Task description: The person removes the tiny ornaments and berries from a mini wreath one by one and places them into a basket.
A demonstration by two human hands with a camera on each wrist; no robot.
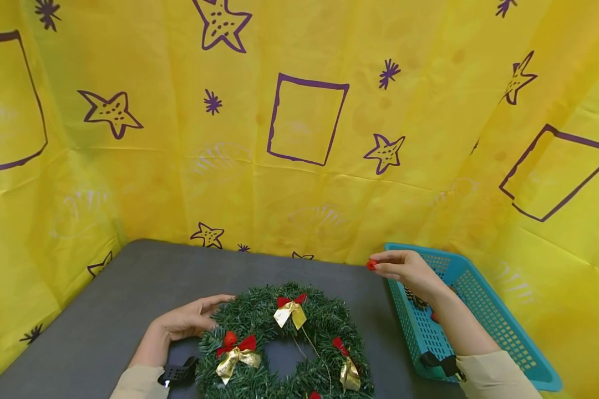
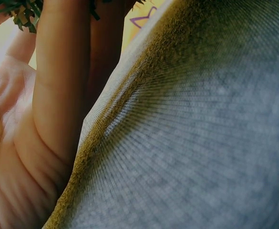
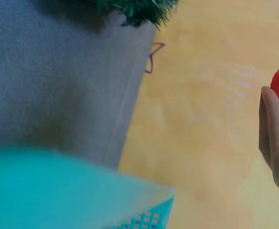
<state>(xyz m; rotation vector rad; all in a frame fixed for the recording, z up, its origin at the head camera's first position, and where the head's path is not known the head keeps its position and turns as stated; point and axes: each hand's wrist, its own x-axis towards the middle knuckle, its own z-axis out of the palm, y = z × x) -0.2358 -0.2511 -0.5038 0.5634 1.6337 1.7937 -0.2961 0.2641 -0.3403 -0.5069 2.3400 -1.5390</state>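
A green tinsel wreath with gold-and-red bows lies at the table's near side. My left hand holds its upper left edge, with the fingertips partly hidden by the greenery; in the left wrist view, the fingers reach up to the green needles. My right hand is raised over the far left part of a blue basket. Between thumb and fingertips it pinches a small red berry, bumpy in the right wrist view. Another red berry sits on the wreath beside the left bow.
Inside the basket are a pine cone and a red piece, partly hidden by my right arm. A dark grey table lies beneath everything. Yellow cloth with purple drawings hangs behind and at both sides.
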